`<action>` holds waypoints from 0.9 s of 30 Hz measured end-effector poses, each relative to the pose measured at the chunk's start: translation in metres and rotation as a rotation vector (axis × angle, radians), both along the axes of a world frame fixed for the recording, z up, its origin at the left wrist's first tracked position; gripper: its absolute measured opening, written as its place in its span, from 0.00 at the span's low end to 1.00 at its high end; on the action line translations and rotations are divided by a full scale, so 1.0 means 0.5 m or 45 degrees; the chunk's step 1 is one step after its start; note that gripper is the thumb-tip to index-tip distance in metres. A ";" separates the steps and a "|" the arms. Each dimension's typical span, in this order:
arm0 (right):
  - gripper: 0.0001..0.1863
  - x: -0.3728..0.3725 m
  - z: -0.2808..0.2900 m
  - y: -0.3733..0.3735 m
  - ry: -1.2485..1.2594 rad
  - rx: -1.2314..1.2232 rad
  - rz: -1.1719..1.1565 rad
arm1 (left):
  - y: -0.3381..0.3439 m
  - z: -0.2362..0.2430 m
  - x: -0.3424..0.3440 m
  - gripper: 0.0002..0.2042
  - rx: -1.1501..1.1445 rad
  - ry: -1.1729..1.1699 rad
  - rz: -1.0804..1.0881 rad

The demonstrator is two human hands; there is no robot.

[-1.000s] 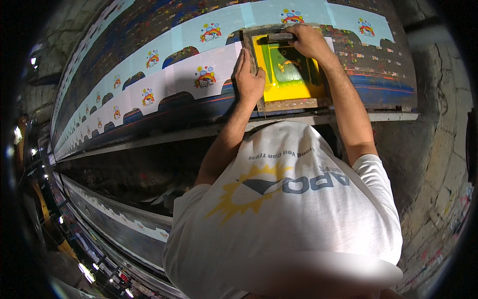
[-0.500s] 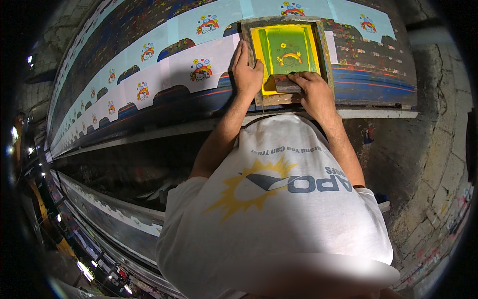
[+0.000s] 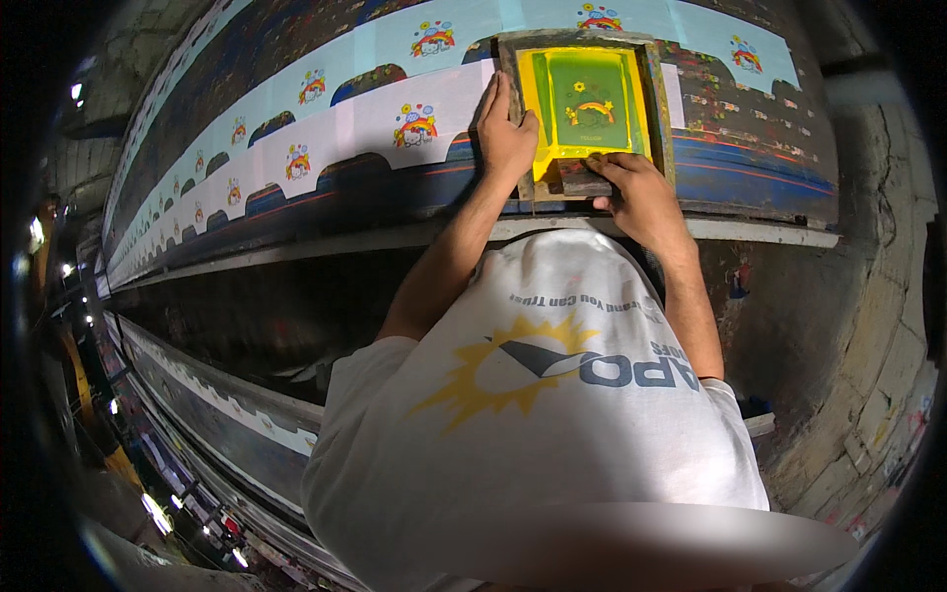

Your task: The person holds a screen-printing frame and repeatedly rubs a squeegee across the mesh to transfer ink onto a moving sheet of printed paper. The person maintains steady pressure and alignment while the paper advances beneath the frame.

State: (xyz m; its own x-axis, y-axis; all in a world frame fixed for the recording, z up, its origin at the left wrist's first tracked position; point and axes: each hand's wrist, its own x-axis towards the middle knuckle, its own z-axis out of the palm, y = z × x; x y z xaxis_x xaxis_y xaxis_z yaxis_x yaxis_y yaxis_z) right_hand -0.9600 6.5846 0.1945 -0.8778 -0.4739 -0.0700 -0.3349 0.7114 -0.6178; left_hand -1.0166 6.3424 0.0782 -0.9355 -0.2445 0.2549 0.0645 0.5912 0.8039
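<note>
A wooden-framed printing screen (image 3: 663, 128) lies on the long printing table, its green mesh edged with bright yellow ink. A rainbow-and-flower design shows in the mesh. My left hand (image 3: 507, 135) grips the left side of the frame, fingers along its outer edge and thumb toward the inside. Near the front end of the screen, my right hand (image 3: 643, 199) is closed on a dark, short squeegee (image 3: 584, 179), fingers over its top right part. The squeegee's blade edge is hidden. Part of a pale cut piece shows beyond the frame's right side.
Rows of white cut pieces (image 3: 355, 133) and light blue cut pieces (image 3: 375, 49) with colourful rainbow prints run along the ink-stained table (image 3: 755, 163). A pale rail (image 3: 760, 230) borders its near edge. Another table (image 3: 212, 380) stands at lower left, and a rough wall (image 3: 873, 266) at right.
My right hand has drawn the squeegee a little toward me, down to the screen's near end. My left hand keeps its hold on the frame. The whole view has shifted slightly.
</note>
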 end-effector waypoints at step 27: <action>0.24 0.124 0.069 -0.340 -1.258 -0.758 1.360 | -0.057 0.299 0.187 0.42 0.603 -0.418 -1.971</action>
State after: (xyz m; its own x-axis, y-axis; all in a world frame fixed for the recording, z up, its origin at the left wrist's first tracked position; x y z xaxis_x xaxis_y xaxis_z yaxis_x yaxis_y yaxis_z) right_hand -0.8981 6.4147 0.2292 0.1462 -0.9890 0.0244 0.1863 0.0033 -0.9825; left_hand -0.9233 6.3138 0.2275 -0.3451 0.9194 0.1889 0.1236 -0.1550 0.9802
